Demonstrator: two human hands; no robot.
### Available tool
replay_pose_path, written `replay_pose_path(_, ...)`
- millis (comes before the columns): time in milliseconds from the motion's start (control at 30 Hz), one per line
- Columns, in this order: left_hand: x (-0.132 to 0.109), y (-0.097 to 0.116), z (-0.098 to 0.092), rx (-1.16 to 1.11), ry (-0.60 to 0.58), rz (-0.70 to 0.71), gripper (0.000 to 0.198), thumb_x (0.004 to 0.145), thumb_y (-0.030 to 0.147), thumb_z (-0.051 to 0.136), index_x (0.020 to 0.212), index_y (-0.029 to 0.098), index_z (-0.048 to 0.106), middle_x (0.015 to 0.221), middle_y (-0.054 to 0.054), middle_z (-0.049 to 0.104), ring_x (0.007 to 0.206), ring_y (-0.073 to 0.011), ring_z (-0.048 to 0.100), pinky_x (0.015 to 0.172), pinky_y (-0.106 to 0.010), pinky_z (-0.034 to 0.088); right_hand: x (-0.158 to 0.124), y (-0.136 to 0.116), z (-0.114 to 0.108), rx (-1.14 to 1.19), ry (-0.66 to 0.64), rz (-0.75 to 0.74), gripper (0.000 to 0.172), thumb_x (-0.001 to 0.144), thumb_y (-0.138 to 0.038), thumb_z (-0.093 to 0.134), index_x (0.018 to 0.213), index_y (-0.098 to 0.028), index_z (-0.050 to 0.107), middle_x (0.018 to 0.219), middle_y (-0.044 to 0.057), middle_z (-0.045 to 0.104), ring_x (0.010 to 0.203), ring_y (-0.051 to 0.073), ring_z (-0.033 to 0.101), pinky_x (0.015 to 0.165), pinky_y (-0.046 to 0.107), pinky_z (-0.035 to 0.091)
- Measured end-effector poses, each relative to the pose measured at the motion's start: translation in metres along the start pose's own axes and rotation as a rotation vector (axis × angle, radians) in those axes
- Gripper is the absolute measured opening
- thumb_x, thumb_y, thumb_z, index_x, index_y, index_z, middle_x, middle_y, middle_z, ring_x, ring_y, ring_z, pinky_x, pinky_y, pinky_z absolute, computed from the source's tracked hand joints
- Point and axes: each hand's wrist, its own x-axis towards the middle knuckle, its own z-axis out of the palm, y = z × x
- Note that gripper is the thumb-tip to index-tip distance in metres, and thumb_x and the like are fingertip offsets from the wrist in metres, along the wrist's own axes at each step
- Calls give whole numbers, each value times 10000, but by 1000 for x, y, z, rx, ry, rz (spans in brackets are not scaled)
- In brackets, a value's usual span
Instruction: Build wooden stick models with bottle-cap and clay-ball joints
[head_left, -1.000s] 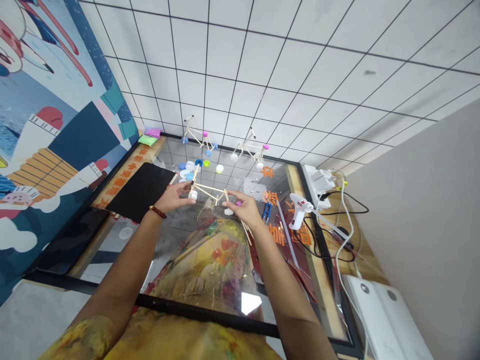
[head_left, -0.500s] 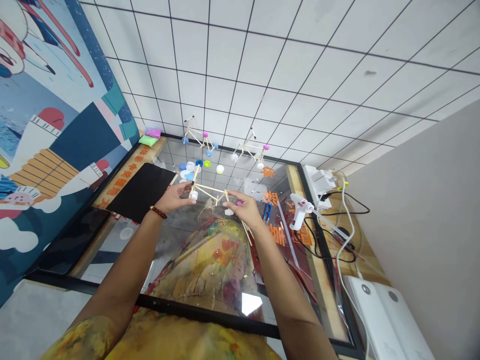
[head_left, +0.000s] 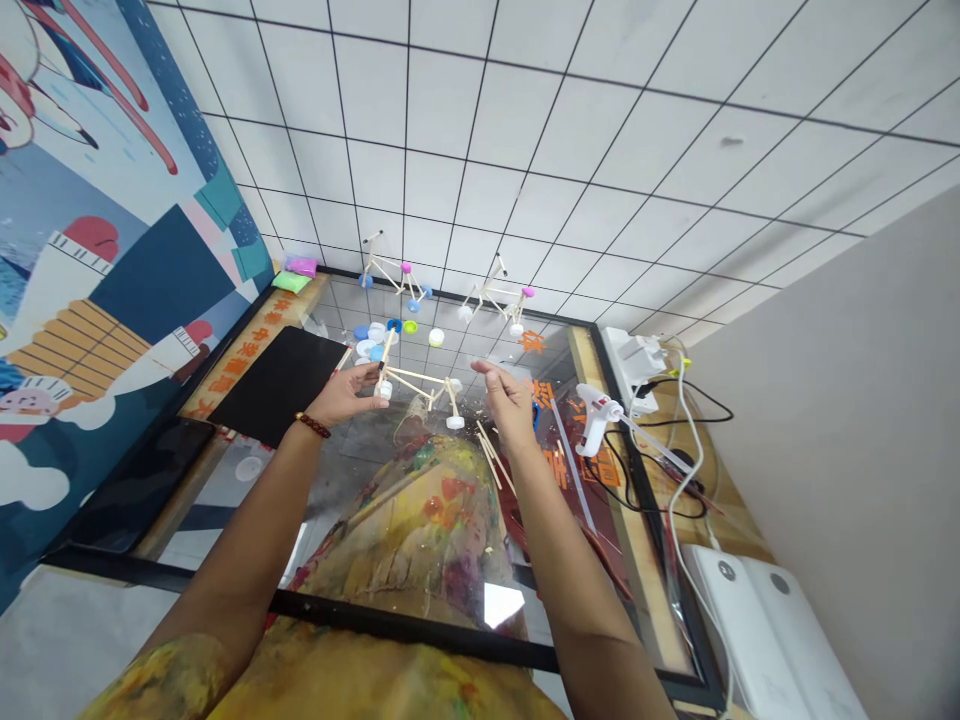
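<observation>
A small tricycle model point(head_left: 416, 378) of pale wooden sticks, with white bottle caps for wheels, stands over the glass tabletop. My left hand point(head_left: 346, 396) pinches its front end, near the upright stick with the dark band and a white cap. My right hand point(head_left: 510, 405) is just right of the model, apart from it. Its forefinger points left and the thumb presses against the curled fingers; whatever they hold is hidden. Below that hand lie several loose sticks point(head_left: 491, 455). Behind the model are several bottle caps point(head_left: 436, 338), blue, white and yellow-green.
Two similar stick models, one with blue caps point(head_left: 414, 305) and one with white caps point(head_left: 465, 314), stand along the back edge. A white glue gun point(head_left: 596, 415) with cables lies at right. A black sheet point(head_left: 281, 385) lies at left, near colored packets point(head_left: 291, 282).
My right hand has let go of the model's rear end and moved right. The pink cap seen by that hand is out of sight. My left hand keeps its grip.
</observation>
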Motion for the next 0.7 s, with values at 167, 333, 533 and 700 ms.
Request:
replay_pose_path(167,0,1,0,12,-19,10,830,496,426,887,1226,138,618,1265,-147,646,1212,-342,572,1103,-514,381,2,3,1,99,63,28,438,857,-549,557,1034,-187,729,933,51,726,449,62,357,451,244,330)
replay_pose_path(333,1,-1,-1,10,-22,10,855,493,414,891,1251,144,603,1286,-150,633,1224,-340,564,1108,-505,378,2,5,2,90,64,32,445,854,-556,558,1033,-185,727,961,48,730,473,67,375,475,248,356)
replay_pose_path(533,0,0,0,-14,-20,3,865,486,404,894,1253,126,607,1315,-166,610,1248,-350,546,1111,-519,367,2,6,2,9,53,12,458,854,-565,537,1033,-196,741,1022,76,736,704,170,605,602,306,476)
replay_pose_path(700,-1,2,-1,-26,-16,-9,855,478,408,897,1234,120,621,1334,-178,594,1250,-355,544,1104,-526,374,1,6,3,-36,28,9,443,842,-550,560,1067,-209,731,1032,76,739,903,237,651,706,351,516)
